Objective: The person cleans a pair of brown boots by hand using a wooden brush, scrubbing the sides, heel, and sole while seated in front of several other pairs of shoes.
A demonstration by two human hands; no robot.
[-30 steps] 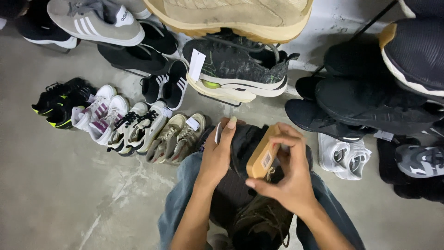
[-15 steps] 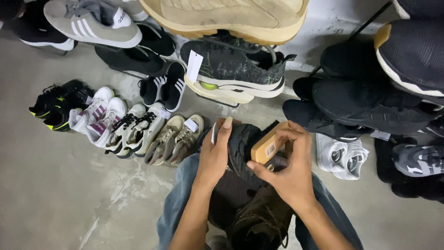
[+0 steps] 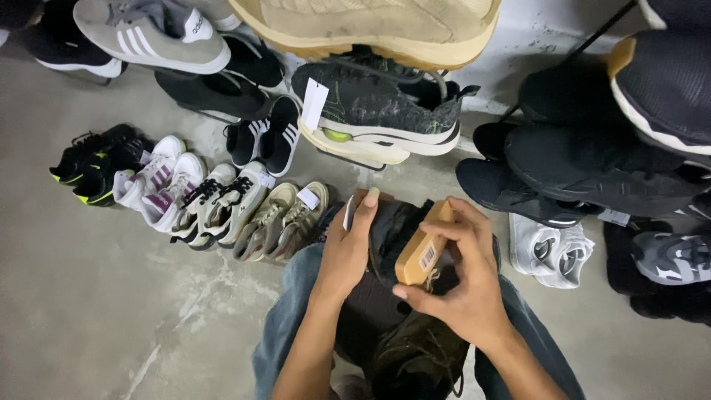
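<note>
On the person's lap above the concrete floor [image 3: 96, 326], the left hand [image 3: 344, 252] clasps a dark shoe [image 3: 392, 222] by its soft, yielding upper while the right hand [image 3: 463, 289] grasps a light, rigid wooden brush [image 3: 424, 248] by its back, bristles against the shoe.

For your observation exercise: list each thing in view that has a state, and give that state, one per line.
Left hand: steadies the dark shoe.
Right hand: grips the brush.
Brush: held tilted against the shoe.
Dark shoe: on the lap.
Tan pair: on the floor, tagged.
White pair: on the floor.
</note>
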